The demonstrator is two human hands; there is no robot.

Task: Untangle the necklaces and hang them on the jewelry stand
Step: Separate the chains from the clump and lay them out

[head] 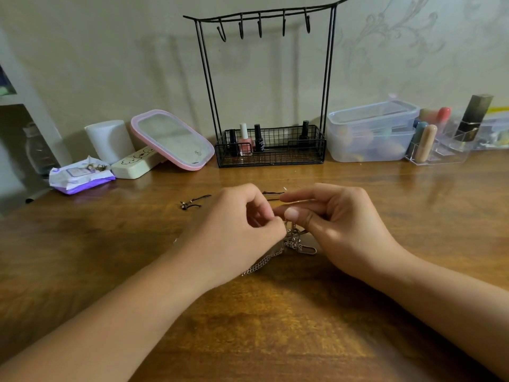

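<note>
Both hands meet over the middle of the wooden tabletop (275,326). The left hand (237,224) has its fingers curled, and its grip pinches the tangled silver necklaces (292,241) at the top of the knot. The right hand (338,224) pinches the same tangle with thumb and a bent finger, while its index finger points straight to the left. The chains hang just under the fingertips; one loose strand (261,263) runs down to the left onto the wood, and an oval clasp (309,250) lies beside the knot. A dark cord necklace (192,203) lies on the tabletop behind the left hand. The black wire jewelry stand (270,86) is upright at the wall, its hooks (260,28) bare, with nail polish bottles (245,139) in its basket.
</note>
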